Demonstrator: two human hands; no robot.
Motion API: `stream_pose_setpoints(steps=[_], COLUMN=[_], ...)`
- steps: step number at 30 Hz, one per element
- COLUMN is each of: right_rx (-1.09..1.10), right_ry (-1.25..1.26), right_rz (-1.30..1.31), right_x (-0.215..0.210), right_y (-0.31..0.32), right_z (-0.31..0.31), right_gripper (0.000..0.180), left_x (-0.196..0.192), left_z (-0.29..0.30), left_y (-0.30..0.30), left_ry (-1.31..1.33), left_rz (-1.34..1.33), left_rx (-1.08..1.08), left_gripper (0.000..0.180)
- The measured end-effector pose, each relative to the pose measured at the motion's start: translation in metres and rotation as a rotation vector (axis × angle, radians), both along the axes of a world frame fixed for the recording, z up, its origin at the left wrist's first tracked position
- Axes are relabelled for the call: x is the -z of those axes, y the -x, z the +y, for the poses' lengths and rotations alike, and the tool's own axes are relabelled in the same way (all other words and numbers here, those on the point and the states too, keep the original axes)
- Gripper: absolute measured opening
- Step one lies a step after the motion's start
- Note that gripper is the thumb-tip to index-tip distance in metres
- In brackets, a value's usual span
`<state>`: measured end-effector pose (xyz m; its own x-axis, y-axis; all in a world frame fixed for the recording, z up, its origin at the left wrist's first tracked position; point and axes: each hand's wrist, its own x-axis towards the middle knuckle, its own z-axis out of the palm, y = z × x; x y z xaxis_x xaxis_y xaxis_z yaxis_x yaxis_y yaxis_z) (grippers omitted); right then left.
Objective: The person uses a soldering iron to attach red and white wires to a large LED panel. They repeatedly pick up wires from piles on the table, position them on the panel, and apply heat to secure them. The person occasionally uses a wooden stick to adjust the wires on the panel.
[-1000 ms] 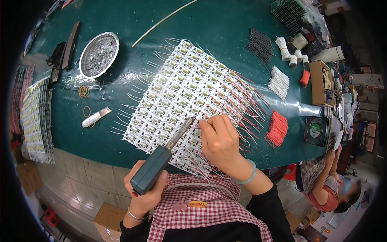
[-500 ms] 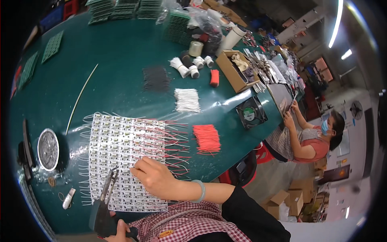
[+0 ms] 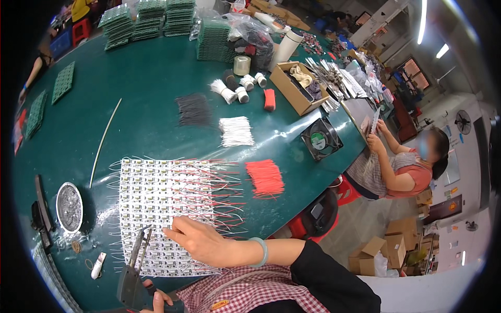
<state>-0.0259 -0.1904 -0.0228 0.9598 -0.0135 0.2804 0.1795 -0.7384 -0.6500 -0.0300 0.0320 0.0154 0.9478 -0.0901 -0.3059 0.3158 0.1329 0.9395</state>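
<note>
My left hand point(image 3: 159, 302), at the lower edge, is wrapped round the dark handle of a soldering gun point(image 3: 131, 287). Its thin metal tip and a second slim rod beside it point up over a panel of small white circuit boards point(image 3: 136, 208). My right hand point(image 3: 201, 242) hovers over the middle of that panel, thumb and fingers pinched together close to the soldering tip. Whatever sits in the pinch is too small to make out. Red and white wires point(image 3: 227, 203) stick out from the panel's right side, and pale wires fringe its left.
Left of the panel stands a metal bowl point(image 3: 69, 207) of grey material. Beyond lie bundles of red wires point(image 3: 264, 178), white wires point(image 3: 236, 131) and black wires point(image 3: 193, 109). A fan point(image 3: 321, 139) and a cardboard box point(image 3: 295, 91) stand right. A masked co-worker point(image 3: 399, 161) sits at the table's right.
The whole view has shifted slightly. Over the panel, my right fingertips and the soldering tip have edged a little left. The co-worker's held piece is raised higher, and another person's arm shows at far left.
</note>
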Motion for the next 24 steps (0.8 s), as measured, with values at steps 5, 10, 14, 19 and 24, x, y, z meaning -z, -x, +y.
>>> stream_pose_setpoints(steps=[5,10,14,19,24], right_rx=[0.056,0.093,0.115,0.13,0.128], right_ry=[0.149,0.143,0.071,0.039,0.044], right_rz=[-0.08,-0.052,-0.078,-0.119,-0.119], right_x=[0.017,0.025,0.023,0.013,0.016], right_y=[0.0,0.003,0.002,-0.002,-0.004], right_z=[-0.004,-0.012,-0.011,-0.009,-0.007], right_gripper=[0.024,0.016,0.009,0.005,0.005], left_x=[0.03,0.019,-0.003,-0.002,0.0], left_z=[0.03,0.004,0.002,0.007,0.01], left_y=[-0.003,0.005,0.004,0.006,0.009], left_ry=[-0.263,0.053,-0.066,-0.22,-0.31], left_rz=[-0.386,-0.084,-0.006,0.037,0.094], left_rx=[0.266,-0.045,0.053,0.092,0.125], left_gripper=[0.036,0.042,0.042,0.038,0.031])
